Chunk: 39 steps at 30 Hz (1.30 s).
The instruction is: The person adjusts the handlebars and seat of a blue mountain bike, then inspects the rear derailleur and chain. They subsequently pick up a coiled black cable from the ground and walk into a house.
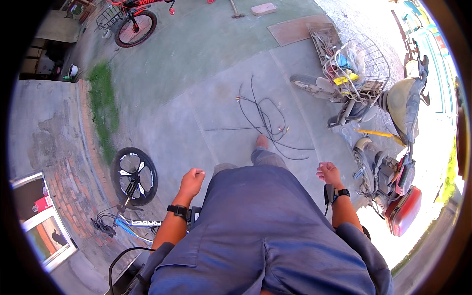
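Observation:
My left hand (192,181) hangs beside my left thigh, its fingers curled in with nothing seen in them. On the other side, my right hand (329,173) hangs away from my body, fingers loosely bent and a little apart, holding nothing. Each wrist wears a black strap with a small device. Neither hand touches anything around it. Ahead of me, thin black cables (265,118) lie in loose loops on the concrete, with small coloured bits at some ends. My shoe (262,142) is just at the near edge of the loops.
A dusty electric scooter (400,108) with a loaded wire basket (361,66) stands at right. At left, a blue-and-white bicycle (135,179) is beside a brick wall (73,196). Farther off are a red bicycle (136,28), boards (297,30), a hammer (236,10) and a brick (264,9).

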{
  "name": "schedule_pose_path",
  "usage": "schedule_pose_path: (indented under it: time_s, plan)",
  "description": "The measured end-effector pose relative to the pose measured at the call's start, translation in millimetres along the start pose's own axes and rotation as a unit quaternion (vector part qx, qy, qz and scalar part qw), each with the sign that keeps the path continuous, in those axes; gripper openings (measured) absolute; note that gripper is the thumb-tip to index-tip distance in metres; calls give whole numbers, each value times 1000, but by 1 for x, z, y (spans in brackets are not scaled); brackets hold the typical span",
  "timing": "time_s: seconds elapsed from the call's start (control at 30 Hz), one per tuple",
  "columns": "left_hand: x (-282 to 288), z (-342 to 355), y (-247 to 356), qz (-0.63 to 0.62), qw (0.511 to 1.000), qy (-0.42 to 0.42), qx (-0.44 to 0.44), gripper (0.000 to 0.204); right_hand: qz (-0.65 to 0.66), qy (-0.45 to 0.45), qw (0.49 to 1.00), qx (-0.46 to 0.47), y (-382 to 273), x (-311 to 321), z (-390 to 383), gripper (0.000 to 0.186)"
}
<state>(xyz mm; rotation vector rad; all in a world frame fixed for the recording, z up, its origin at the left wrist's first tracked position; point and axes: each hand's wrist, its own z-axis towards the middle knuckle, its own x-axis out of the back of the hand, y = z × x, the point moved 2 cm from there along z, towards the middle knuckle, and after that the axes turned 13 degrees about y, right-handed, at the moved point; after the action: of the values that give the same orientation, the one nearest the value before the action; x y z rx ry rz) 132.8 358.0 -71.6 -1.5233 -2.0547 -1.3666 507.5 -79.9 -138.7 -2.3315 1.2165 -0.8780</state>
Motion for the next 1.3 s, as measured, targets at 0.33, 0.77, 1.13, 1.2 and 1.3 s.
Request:
schedule_pose_path:
  time_s: [0.33, 0.77, 1.13, 1.2, 1.3]
  plan:
    - [-16, 57, 76, -9, 999, -28, -37, 36, 31, 38, 998, -36, -23, 34, 10, 24]
    - [-1, 99, 101, 10, 998, -51, -40, 34, 47, 42, 997, -43, -37, 1, 7, 26]
    - [5, 155, 80, 89, 986, -137, -28, 32, -40, 37, 996, -78, -51, -83, 12, 23]
    - [4, 162, 81, 149, 974, -163, -43, 30, -74, 22, 995, -60, -35, -108, 29, 24]
    - [-11, 175, 71, 216, 950, -219, -47, 28, -160, -5, 987, 32, 1, -147, 66, 26]
